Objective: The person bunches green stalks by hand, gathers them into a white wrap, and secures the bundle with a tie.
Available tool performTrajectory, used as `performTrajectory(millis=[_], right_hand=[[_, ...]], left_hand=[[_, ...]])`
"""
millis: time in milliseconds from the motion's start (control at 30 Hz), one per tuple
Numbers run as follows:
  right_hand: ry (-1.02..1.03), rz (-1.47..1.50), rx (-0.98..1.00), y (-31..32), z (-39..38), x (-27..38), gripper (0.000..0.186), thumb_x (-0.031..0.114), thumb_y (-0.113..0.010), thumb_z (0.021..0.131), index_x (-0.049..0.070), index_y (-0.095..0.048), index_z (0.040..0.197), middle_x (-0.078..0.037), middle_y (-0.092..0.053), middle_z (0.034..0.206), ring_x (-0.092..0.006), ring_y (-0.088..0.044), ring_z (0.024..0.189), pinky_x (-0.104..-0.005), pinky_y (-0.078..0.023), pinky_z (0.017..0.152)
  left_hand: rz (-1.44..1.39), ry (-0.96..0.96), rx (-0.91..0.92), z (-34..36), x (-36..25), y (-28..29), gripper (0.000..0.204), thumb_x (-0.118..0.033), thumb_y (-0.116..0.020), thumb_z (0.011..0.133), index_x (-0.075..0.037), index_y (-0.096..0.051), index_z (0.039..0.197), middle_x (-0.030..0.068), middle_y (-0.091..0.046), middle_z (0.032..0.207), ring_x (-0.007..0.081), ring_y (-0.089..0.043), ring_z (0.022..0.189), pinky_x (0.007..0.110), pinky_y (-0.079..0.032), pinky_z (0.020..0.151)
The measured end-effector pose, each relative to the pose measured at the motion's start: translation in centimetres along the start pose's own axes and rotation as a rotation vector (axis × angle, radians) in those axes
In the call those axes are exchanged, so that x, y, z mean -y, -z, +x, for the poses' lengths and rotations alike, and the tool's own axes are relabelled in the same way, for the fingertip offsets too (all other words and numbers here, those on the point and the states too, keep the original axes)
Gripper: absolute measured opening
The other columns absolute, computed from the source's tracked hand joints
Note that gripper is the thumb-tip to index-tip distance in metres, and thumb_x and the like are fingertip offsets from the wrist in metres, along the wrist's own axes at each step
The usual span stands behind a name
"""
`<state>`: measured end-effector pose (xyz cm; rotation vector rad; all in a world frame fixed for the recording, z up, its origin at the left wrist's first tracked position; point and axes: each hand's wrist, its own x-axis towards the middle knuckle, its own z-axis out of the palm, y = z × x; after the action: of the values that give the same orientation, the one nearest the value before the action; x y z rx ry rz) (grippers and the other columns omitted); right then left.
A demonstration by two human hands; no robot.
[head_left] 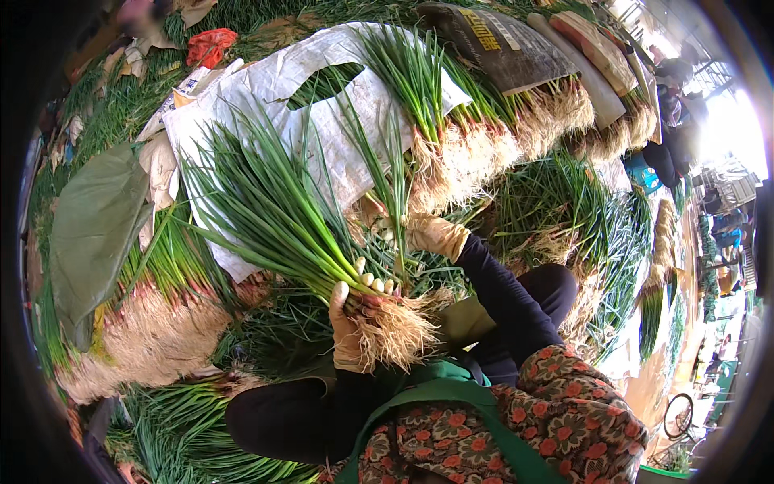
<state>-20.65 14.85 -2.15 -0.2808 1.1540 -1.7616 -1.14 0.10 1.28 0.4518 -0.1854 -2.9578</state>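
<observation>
My left hand point(347, 319), in a pale glove with whitish fingertips, is wrapped round a thick bunch of green onions point(294, 218). Their leaves fan out to the upper left, and the pinkish bases and tangled, straw-coloured roots stick out to the right of the hand. Farther up and to the right, my right hand point(435, 236), gloved alike, is closed on a thinner clump of green onions point(397, 189) standing nearly upright. Its fingertips are partly hidden behind the leaves. The clump is beside the rooted ends of a larger row.
A torn white sheet point(266, 68) covers leaves ahead of me. Dark sacking point(508, 52) lies over rooted bundles at the upper right. At the left, a green cloth point(97, 234) rests beside a row of roots point(153, 331). Loose green onions point(548, 202) lie to my right.
</observation>
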Motion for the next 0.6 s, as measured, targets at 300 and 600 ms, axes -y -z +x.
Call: performTrajectory(millis=[300,600], right_hand=[[-0.119,-1.653,0.480,-0.5,-1.8,-4.1,0.027,0.011,-0.043,0.090,0.003,-0.055,0.113,-0.009,-0.064,0.102,-0.0195,-0.062,0.090,-0.0271,-0.050,0.075],[0.187,-1.504,-0.981,5.5,5.5,13.0,0.041,0.029,-0.061,0.082,-0.003,-0.055,0.107,-0.022,-0.063,0.092,-0.0335,-0.062,0.084,-0.0393,-0.048,0.074]], left_hand=[[0.014,0.019,0.259,-2.0,-0.4,-0.7,0.057,-0.032,-0.052,0.087,0.000,-0.035,0.131,0.0056,-0.054,0.088,0.0203,-0.053,0.084,0.044,-0.040,0.091],[-0.127,0.026,-0.030,-2.3,1.1,-4.1,0.045,-0.033,-0.055,0.087,-0.002,-0.050,0.119,0.0045,-0.063,0.086,0.0196,-0.057,0.080,0.038,-0.045,0.083]])
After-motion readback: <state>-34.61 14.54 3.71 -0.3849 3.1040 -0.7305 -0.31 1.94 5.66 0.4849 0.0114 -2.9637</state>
